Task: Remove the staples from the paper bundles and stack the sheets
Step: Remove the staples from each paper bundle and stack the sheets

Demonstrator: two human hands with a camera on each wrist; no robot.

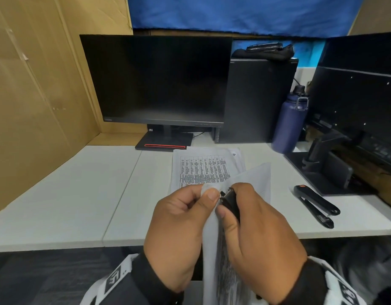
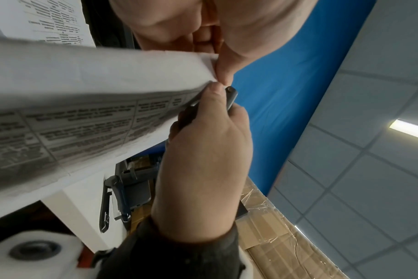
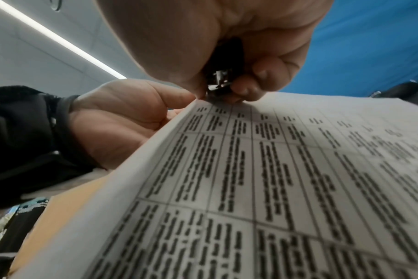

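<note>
At the top corner of the paper bundle [image 1: 223,256], raised off the desk in front of my chest, the staple itself is hidden behind fingers in all three views. My left hand [image 1: 181,227] pinches that corner between thumb and forefinger. My right hand [image 1: 256,234] is curled round the black staple remover [image 1: 229,202], its metal tip [image 3: 218,83] down at the corner, just beside the left thumb.

Judgement: step in hand is lifting the staple out of this bundle. To do it well:
- keep the left pinch close beside the staple so the sheets do not tear;
- seat the tip fully under the crown before squeezing; cannot confirm seating from these views;
- pull straight away from the page, not sideways;
- watch the left thumb, it sits very near the metal.

On the white desk [image 1: 80,194] beyond, loose printed sheets [image 1: 203,170] lie flat; I take that as the stack for the freed pages. A black stapler [image 1: 315,205] rests to the right, well apart.
</note>
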